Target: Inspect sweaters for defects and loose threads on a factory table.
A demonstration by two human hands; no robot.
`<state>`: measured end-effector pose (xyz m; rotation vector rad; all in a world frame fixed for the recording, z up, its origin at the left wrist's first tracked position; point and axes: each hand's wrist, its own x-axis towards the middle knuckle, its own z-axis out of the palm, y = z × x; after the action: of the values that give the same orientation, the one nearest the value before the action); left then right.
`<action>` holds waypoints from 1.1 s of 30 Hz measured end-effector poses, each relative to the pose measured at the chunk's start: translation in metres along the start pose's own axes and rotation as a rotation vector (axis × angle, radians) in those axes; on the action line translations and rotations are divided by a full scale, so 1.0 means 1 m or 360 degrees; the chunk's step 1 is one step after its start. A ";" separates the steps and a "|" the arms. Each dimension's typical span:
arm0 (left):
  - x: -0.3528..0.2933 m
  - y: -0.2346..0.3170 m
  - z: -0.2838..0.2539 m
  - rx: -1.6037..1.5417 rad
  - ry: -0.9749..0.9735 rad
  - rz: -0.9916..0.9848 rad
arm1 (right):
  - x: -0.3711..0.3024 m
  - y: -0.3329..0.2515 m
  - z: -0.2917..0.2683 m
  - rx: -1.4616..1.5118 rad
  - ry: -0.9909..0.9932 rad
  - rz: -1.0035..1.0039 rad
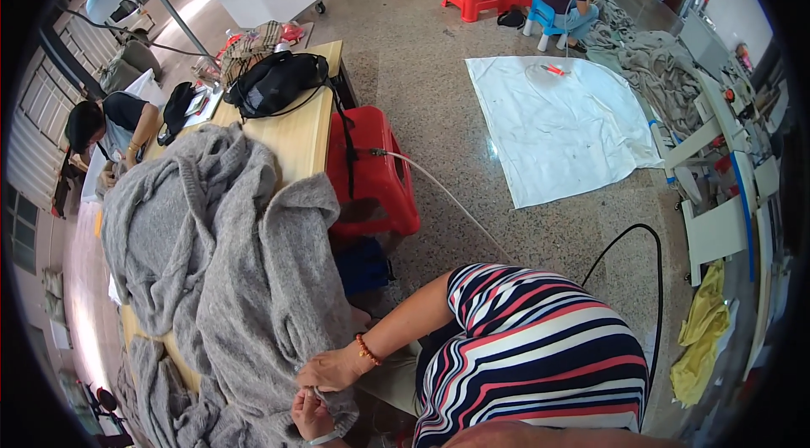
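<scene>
Thick grey knitted fabric (253, 279), ribbed along some edges, hangs over the table side toward my lap. My right hand (331, 369), wearing an orange-brown bead bracelet, pinches its lower edge. Just below it, almost touching, my left hand (310, 414), with a pale band at the wrist, has its fingers bent closed on the same edge. Whether a small tool or thread lies between my fingertips is too small to tell. More grey knitwear (169, 389) lies bunched to the left of my hands.
On the wooden table (302, 144) lies a black bag (278, 83). A red stool (371, 170) stands beside it. Across the table a co-worker (118, 127) bends over. Another person sits on a blue stool (546, 19) near a white sheet (557, 127) on the floor.
</scene>
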<state>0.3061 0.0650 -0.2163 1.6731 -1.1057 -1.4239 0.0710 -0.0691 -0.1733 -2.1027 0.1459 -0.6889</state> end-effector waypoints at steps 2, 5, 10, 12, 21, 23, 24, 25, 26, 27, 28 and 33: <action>0.003 0.023 0.009 -0.0619 -0.0099 -0.0298 | -0.002 0.002 -0.002 -0.0028 0.0029 -0.0002; 0.002 0.055 0.038 -0.0918 0.0009 -0.0196 | -0.005 0.001 -0.005 -0.0075 0.0066 -0.0046; -0.008 0.072 0.047 -0.1186 -0.0016 -0.0122 | -0.004 -0.001 -0.003 -0.0168 0.0069 -0.0142; -0.010 0.082 0.052 -0.1167 -0.0010 -0.0141 | -0.004 -0.001 -0.005 -0.0335 0.0000 -0.0159; -0.028 0.075 0.074 -0.0584 0.0334 0.0246 | -0.004 0.012 -0.007 -0.0421 -0.0100 -0.0042; -0.025 0.067 0.082 -0.0099 0.0509 0.0582 | -0.002 0.013 -0.005 -0.0400 -0.0115 -0.0023; -0.024 0.064 0.085 0.0010 0.0593 0.0591 | -0.001 0.014 -0.004 -0.0373 -0.0098 -0.0021; -0.022 0.063 0.086 0.0014 0.0600 0.0570 | -0.001 0.015 -0.003 -0.0343 -0.0080 -0.0014; -0.020 0.059 0.085 0.0137 0.0687 0.0597 | -0.002 0.016 -0.002 -0.0323 -0.0064 -0.0008; -0.018 0.056 0.086 0.0261 0.0771 0.0623 | -0.003 0.017 -0.001 -0.0300 -0.0072 -0.0008; -0.013 0.059 0.090 0.0477 0.0851 0.0742 | -0.004 0.022 -0.004 -0.0350 -0.0084 -0.0007; -0.013 0.063 0.094 0.0550 0.0841 0.0720 | -0.004 0.025 0.000 -0.0305 -0.0098 -0.0008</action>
<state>0.2017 0.0542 -0.1718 1.7378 -1.3447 -0.4859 0.0709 -0.0829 -0.1946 -2.3059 0.1784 -0.6331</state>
